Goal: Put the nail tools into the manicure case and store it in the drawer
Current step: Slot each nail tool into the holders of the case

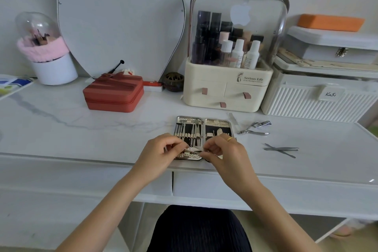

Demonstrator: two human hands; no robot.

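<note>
Manicure case [204, 127] lies open flat near bench [81, 129] front edge. Left hand [161, 152] and right hand [222, 150] both pinch one thin metal tool [194, 150] over case's near end. Nippers [253, 132], clippers [262, 124], two tweezers [281, 149] loose on bench right of case.

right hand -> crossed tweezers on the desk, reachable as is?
Probably yes, once it lets go. The tweezers lie in the open on the desk, to the right of the right hand, with nothing between. But both hands are pinching a tool over the manicure case.
</note>
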